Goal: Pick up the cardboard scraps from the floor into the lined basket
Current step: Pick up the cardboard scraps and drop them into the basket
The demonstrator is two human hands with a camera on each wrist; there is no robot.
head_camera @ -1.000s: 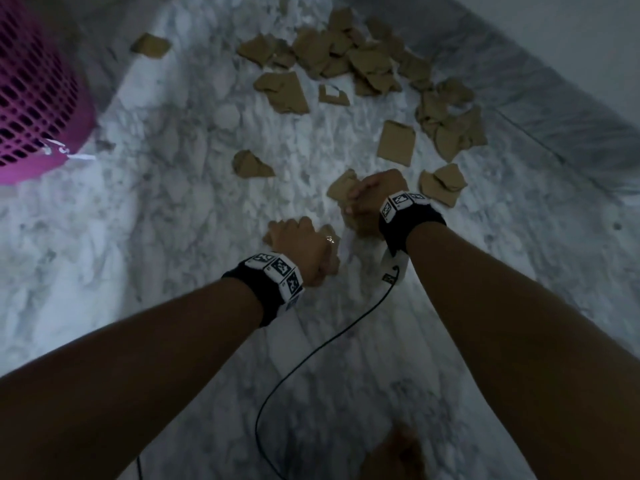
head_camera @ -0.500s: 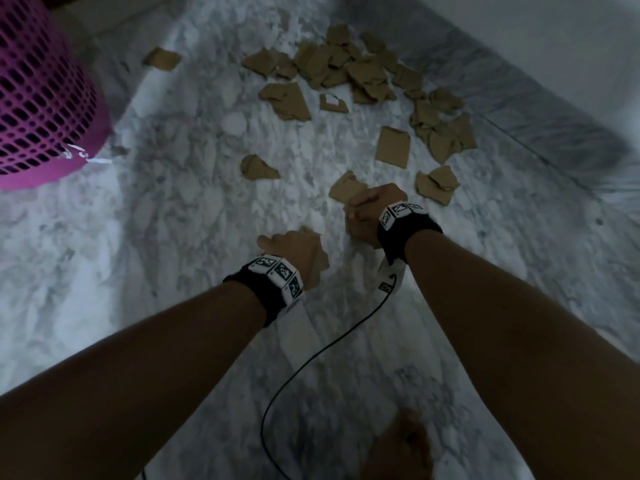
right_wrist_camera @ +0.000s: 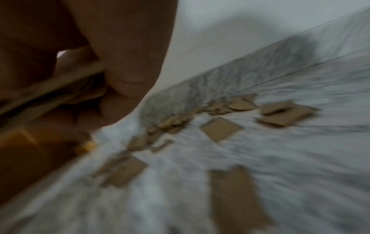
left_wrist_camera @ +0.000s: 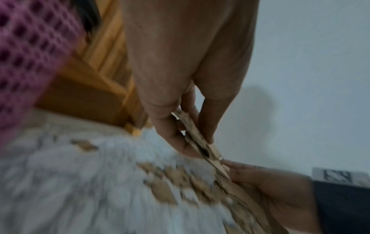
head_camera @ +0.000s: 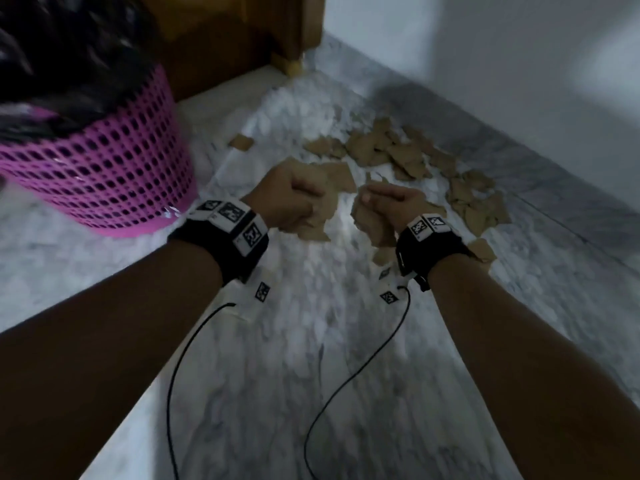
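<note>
Both hands are lifted off the marble floor [head_camera: 311, 341], each gripping brown cardboard scraps. My left hand [head_camera: 298, 199] holds a bunch of scraps [head_camera: 320, 216]; in the left wrist view its fingers [left_wrist_camera: 176, 136] pinch the stacked cardboard edges [left_wrist_camera: 202, 145]. My right hand [head_camera: 384, 202] clutches more scraps [head_camera: 372, 223]; the right wrist view shows cardboard [right_wrist_camera: 60, 82] held between thumb and fingers. The pink mesh basket [head_camera: 110, 168] with a black liner [head_camera: 62, 57] stands at the left. Several loose scraps [head_camera: 398, 154] lie on the floor beyond my hands.
A wooden door frame [head_camera: 294, 46] stands at the back, with a white wall [head_camera: 519, 64] and a grey marble skirting [head_camera: 554, 174] to the right. Black cables [head_camera: 173, 375] hang from both wrist bands. One stray scrap [head_camera: 241, 143] lies near the basket.
Both hands have risen from the floor with scraps in them. My view has swung up and left, so the basket now looms larger and closer at the left.
</note>
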